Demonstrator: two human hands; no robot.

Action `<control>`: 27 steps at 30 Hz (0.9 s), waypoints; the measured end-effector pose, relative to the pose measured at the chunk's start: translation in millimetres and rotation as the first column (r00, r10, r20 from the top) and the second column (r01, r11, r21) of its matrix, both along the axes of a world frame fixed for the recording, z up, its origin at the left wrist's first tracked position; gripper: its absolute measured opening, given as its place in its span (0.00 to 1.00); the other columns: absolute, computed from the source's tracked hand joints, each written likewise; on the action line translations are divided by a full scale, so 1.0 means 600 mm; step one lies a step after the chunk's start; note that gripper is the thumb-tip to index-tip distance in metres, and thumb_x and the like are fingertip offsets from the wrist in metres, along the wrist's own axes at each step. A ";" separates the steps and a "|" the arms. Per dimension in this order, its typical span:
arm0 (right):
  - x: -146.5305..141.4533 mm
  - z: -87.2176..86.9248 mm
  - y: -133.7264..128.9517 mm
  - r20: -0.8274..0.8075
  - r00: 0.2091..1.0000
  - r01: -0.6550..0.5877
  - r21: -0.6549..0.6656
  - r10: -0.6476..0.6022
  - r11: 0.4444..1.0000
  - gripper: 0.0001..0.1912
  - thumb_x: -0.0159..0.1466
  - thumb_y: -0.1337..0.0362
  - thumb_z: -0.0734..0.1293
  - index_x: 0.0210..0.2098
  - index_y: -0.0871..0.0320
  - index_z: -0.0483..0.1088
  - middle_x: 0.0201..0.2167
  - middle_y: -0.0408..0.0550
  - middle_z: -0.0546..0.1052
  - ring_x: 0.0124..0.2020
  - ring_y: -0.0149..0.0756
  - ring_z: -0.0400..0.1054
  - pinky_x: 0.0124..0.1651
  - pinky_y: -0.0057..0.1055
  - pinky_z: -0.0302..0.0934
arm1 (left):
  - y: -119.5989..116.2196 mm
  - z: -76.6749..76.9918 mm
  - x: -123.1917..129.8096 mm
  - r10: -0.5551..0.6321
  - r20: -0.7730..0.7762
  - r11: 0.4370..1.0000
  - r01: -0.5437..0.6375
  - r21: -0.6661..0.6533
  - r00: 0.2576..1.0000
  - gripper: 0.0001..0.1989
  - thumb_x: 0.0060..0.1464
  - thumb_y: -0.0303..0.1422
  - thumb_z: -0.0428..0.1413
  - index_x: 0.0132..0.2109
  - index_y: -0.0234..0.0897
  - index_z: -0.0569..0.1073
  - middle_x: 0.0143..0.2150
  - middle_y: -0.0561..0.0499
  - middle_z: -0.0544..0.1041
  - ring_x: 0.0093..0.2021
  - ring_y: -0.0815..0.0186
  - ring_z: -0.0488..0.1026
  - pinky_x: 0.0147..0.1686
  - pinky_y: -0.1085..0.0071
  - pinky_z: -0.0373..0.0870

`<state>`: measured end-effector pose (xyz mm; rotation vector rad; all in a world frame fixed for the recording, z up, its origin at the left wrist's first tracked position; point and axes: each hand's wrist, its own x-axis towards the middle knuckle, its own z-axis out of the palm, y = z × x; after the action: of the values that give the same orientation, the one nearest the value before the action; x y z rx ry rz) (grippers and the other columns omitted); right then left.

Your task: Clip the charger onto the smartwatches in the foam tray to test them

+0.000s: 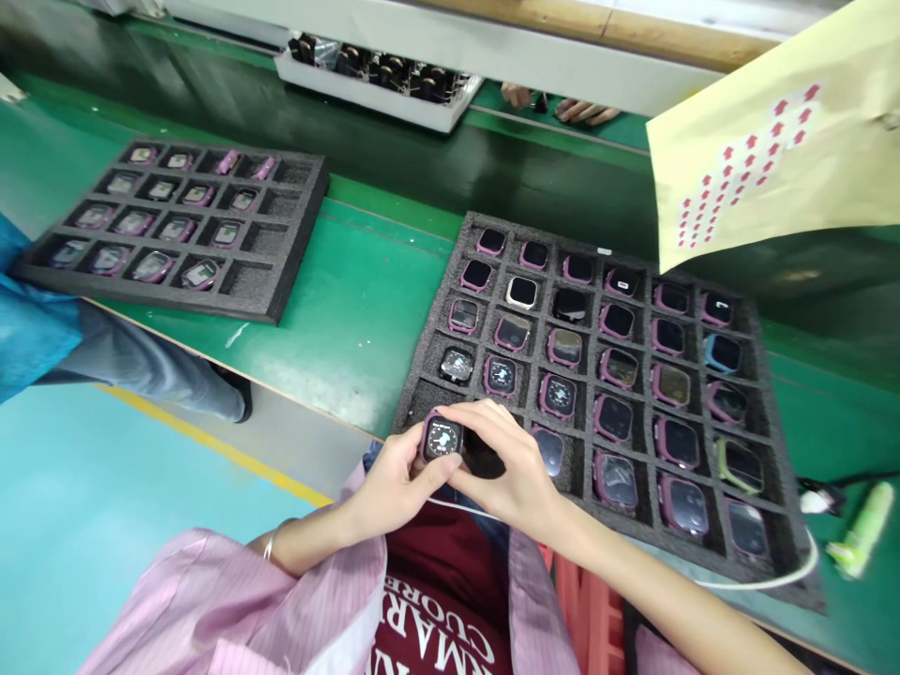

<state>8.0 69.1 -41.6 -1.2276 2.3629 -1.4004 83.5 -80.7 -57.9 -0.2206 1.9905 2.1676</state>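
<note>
A smartwatch head (442, 438) with a purple case and a lit dial is held up over the near left corner of a foam tray. My left hand (390, 483) pinches it from the left, thumb at its lower edge. From the right, my right hand (510, 459) closes on the same watch, its fingertips along the top and right edge. The dark foam tray (768, 412) lies under and to the right of my hands, its compartments holding several watches, mostly purple. Some show lit dials, such as the watch (561, 395) beside my right hand.
Another foam tray (299, 211) with purple watches sits at left on the green bench (352, 281). A white cable (759, 583) crosses the near tray's front edge. A green tube-like object (862, 530) lies at right. Yellow paper (773, 141) hangs above. Another person's leg (155, 361) is at left.
</note>
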 end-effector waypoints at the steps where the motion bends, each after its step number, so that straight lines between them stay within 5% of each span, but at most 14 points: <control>1: 0.000 0.000 -0.001 -0.004 1.000 0.005 0.000 -0.005 1.000 0.19 0.61 0.66 0.69 0.52 0.56 0.67 0.44 0.52 0.76 0.45 0.45 0.70 0.47 0.43 0.63 | 0.000 -0.001 0.001 0.007 -0.004 1.000 -0.007 0.002 1.000 0.16 0.59 0.40 0.53 0.47 0.32 0.70 0.35 0.49 0.71 0.39 0.62 0.68 0.43 0.68 0.66; 19: 0.003 0.002 0.001 -0.042 0.999 -0.022 0.001 0.022 1.000 0.23 0.62 0.70 0.68 0.55 0.54 0.64 0.48 0.53 0.73 0.48 0.44 0.67 0.50 0.45 0.61 | 0.005 -0.016 0.005 0.077 -0.008 0.996 -0.077 0.039 0.997 0.18 0.58 0.42 0.54 0.48 0.33 0.70 0.39 0.48 0.70 0.39 0.64 0.66 0.41 0.70 0.65; 24: -0.023 0.025 0.009 -0.009 1.000 -0.015 -0.001 0.015 1.000 0.21 0.60 0.62 0.71 0.52 0.55 0.67 0.47 0.53 0.70 0.49 0.45 0.66 0.50 0.42 0.63 | -0.018 -0.009 0.031 -0.146 0.024 0.979 0.140 0.150 0.989 0.29 0.53 0.43 0.59 0.58 0.38 0.62 0.37 0.52 0.67 0.27 0.73 0.57 0.26 0.77 0.58; 27: -0.032 0.017 0.001 -0.052 0.996 0.078 0.072 -0.075 0.994 0.21 0.59 0.61 0.72 0.50 0.57 0.67 0.45 0.53 0.70 0.47 0.45 0.66 0.49 0.43 0.62 | -0.037 0.011 0.051 -0.281 0.131 0.958 0.269 0.103 0.951 0.21 0.53 0.40 0.60 0.50 0.36 0.67 0.34 0.54 0.65 0.26 0.74 0.55 0.25 0.77 0.54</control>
<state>-11.1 70.0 -31.4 -1.1782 2.4960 -1.3057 113.9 -103.0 -51.3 -0.0782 1.7318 1.9925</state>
